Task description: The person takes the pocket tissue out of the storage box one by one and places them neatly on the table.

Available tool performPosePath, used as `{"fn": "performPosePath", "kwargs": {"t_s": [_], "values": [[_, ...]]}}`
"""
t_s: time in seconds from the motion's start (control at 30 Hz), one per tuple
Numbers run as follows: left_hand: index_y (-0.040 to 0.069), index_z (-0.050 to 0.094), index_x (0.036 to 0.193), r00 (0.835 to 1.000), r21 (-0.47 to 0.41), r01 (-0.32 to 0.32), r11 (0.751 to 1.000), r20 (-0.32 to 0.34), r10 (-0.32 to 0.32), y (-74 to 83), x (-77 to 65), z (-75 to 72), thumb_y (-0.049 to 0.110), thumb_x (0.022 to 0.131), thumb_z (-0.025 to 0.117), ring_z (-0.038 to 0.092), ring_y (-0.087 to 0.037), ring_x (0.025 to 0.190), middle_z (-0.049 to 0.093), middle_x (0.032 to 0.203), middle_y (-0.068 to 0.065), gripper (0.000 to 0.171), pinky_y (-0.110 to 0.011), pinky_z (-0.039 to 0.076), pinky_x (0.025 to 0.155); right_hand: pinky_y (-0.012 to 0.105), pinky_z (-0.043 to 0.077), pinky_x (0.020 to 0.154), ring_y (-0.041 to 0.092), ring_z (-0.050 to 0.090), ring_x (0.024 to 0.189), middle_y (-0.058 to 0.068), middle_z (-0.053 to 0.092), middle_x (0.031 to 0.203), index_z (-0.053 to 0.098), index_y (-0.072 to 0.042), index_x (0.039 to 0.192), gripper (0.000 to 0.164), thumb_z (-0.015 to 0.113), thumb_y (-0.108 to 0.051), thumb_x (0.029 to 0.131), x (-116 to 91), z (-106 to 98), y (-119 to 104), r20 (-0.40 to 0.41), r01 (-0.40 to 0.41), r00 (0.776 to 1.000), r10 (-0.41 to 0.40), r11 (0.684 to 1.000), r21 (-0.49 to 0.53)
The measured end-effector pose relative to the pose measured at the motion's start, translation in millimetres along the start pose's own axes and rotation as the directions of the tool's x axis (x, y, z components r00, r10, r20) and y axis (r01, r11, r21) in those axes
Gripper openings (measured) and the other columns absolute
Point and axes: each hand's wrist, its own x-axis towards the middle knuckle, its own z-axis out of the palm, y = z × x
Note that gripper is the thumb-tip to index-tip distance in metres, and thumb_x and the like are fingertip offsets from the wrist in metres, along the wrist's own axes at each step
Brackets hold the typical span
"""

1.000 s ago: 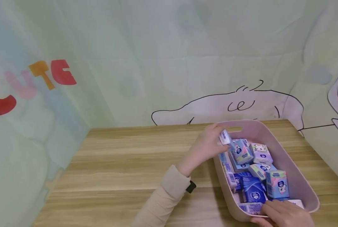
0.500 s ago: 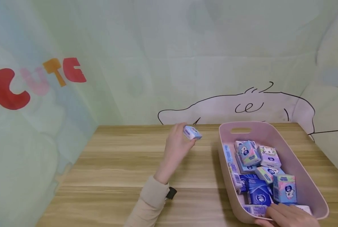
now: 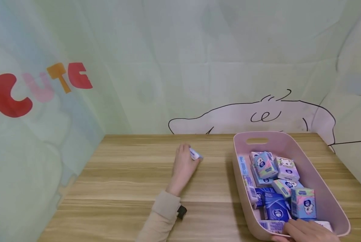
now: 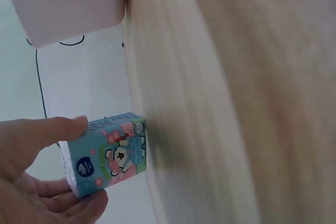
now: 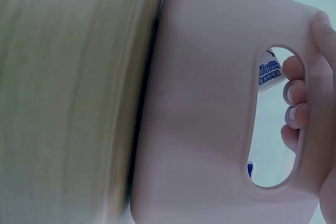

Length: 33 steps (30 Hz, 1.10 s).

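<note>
A small blue tissue pack (image 4: 113, 153) with a cartoon animal on it is pinched between the thumb and fingers of my left hand (image 3: 184, 164). In the left wrist view its far end is at the table surface; I cannot tell whether it touches. My right hand (image 3: 309, 230) grips the near end of a pink plastic basket (image 3: 318, 178). The right wrist view shows its fingers (image 5: 295, 92) curled through the handle hole. Inside the basket lie several tissue packs, among them a dark blue one (image 3: 275, 206) and a lilac one (image 3: 287, 168).
The wood-grain table (image 3: 122, 174) spreads left of the basket. A printed cloth backdrop (image 3: 156, 67) hangs behind the table's back edge and along its left side.
My left hand has carried the tissue pack out from over the basket, leftward, then down to the table. My right hand has kept its grip on the basket.
</note>
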Motion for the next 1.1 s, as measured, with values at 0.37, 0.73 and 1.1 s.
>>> {"fn": "performPosePath", "kwargs": {"t_s": [0.37,0.73,1.1], "values": [[0.008,0.056,0.130,0.986,0.276,-0.076,0.958,0.162,0.032,12.1,-12.9,15.0,0.039,0.069,0.083,0.056,-0.033,0.099,0.052,0.124,-0.020,0.074,-0.044,0.052,0.074,0.003,0.014,0.049,-0.014,0.019,0.055,-0.031,0.018,0.063,0.040,-0.043,0.069,0.039,0.078,-0.053,0.069,-0.6,-1.2,0.7,0.011,-0.014,1.000,0.014,1.000,-0.008],[0.008,0.060,0.124,0.960,0.367,-0.177,0.913,0.268,0.078,20.7,-8.8,25.3,0.049,0.069,0.081,0.056,-0.024,0.095,0.059,0.117,-0.009,0.072,-0.036,0.049,0.069,0.003,0.014,0.049,-0.013,0.019,0.055,-0.030,0.019,0.063,0.040,-0.042,0.067,0.039,0.077,-0.056,0.069,0.4,0.7,-2.3,-0.001,-0.022,1.000,0.022,1.000,-0.022],[0.000,0.050,0.135,0.900,0.306,-0.284,0.909,0.413,0.142,19.7,0.5,27.5,0.027,0.074,0.082,0.061,-0.024,0.095,0.053,0.126,-0.015,0.074,-0.035,0.055,0.080,0.004,0.014,0.049,-0.013,0.019,0.054,-0.030,0.018,0.062,0.039,-0.042,0.066,0.039,0.076,-0.057,0.070,1.8,-0.2,-5.6,0.004,-0.037,0.999,0.037,0.999,-0.025]]}}
